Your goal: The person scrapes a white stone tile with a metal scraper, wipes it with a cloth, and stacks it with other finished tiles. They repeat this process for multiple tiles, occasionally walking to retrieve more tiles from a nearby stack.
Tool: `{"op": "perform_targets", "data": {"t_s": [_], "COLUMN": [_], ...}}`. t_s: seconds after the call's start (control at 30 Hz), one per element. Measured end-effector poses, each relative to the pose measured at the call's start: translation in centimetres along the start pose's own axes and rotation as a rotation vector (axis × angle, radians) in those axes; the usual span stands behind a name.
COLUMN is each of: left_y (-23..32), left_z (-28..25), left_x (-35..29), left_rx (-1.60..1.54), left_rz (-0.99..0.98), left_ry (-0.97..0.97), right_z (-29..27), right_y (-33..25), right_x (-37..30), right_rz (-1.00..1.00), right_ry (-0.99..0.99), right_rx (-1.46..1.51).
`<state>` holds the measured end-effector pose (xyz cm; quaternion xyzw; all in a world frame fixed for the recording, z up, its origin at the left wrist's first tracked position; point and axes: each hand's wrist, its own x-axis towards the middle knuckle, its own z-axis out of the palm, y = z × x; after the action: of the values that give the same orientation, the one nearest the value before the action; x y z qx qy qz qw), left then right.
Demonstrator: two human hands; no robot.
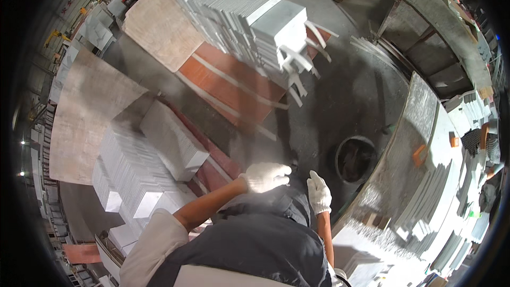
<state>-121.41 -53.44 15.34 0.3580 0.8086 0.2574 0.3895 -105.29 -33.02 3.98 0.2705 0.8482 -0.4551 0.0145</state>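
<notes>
My left hand, in a white knit glove, is held in front of my waist with its fingers stretched to the right and nothing in it. Beside it, my right hand, gloved the same way, points its fingers forward and holds nothing. The hands are apart. A stack of thin pale slabs set on edge stands to the left of my left hand. Nearest to my right hand is a dark round tub on the floor, its contents hard to make out.
Another slab stack stands ahead on a reddish board, with pale strips hanging off its right end. A dusty bench runs along the right, carrying leaning slabs and an orange block. Large wooden sheets lie left.
</notes>
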Motion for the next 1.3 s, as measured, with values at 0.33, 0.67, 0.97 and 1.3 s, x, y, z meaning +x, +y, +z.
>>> {"op": "perform_targets", "data": {"t_s": [0.33,0.67,0.97,1.3], "left_y": [-2.1,-12.3,-15.0,-17.3], "left_z": [-8.8,-22.6,-32.2,-34.8], "left_x": [14.8,24.5,34.1,39.5], "left_rx": [-0.225,-0.585,-0.727,-1.103], "left_rz": [-0.075,-0.326,-0.368,-0.826], "left_ry": [0.051,0.301,0.613,0.853], "right_z": [-10.3,-7.3,-9.7,-5.6], "right_y": [-1.0,-8.7,-17.3,-27.2], "right_x": [20.7,37.4,55.7,80.3], "right_rz": [-0.050,0.049,0.076,-0.143], "right_ry": [0.033,-0.289,-0.316,-0.288], "right_rx": [-0.067,-0.010,0.168,-0.216]}}
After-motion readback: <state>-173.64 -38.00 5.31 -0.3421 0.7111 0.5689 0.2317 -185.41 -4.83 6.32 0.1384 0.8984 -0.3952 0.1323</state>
